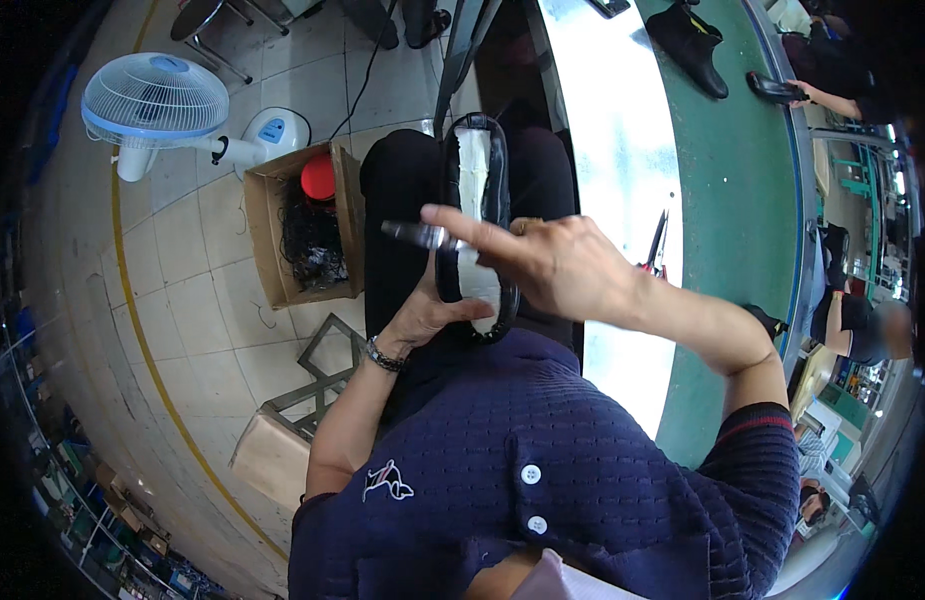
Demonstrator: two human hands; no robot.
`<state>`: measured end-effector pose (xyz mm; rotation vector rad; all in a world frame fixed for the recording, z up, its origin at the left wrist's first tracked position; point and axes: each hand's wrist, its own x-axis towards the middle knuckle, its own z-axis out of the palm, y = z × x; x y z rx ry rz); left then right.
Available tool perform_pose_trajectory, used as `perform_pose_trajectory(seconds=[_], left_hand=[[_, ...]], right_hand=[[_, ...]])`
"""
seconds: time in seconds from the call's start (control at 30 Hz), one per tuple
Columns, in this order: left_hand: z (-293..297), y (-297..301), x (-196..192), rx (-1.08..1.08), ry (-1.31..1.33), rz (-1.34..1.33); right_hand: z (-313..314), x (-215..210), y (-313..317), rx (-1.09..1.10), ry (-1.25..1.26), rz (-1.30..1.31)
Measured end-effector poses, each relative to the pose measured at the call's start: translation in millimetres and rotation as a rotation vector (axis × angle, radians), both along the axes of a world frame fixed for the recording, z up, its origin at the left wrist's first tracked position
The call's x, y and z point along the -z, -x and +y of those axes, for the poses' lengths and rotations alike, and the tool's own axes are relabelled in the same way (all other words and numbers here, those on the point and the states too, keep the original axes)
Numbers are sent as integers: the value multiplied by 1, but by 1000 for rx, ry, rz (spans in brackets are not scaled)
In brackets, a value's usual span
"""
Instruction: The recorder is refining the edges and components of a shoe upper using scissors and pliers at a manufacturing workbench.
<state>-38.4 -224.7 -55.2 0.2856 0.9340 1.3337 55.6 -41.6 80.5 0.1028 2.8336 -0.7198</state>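
A black shoe (474, 160) rests sole-side up over my lap, its pale bottom showing inside a dark rim. My left hand (422, 312) grips it near the end closest to me, with the thumb lying across the pale bottom. Over the middle of the shoe, my right hand (567, 262) is closed around a slim metal tool (414, 235). The tool's dark tip points left past the shoe's edge. Its exact kind is blurred, and my fingers cover the rest of it.
A cardboard box (265, 250) with dark scraps and a red round item (319, 177) stands left of my legs, near a fan (157, 100). On my right, a metal bench (622, 150) holds scissors-like tool (657, 245); beyond runs a green belt (727, 200) with a black boot (690, 50).
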Motion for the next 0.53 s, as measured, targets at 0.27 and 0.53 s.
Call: perform_pose_trajectory(seconds=[0.27, 0.53], left_hand=[[34, 26, -19, -97, 58, -99], [73, 41, -22, -50, 253, -171]], right_hand=[[40, 5, 20, -18, -146, -75], [58, 7, 32, -1, -257, -81]])
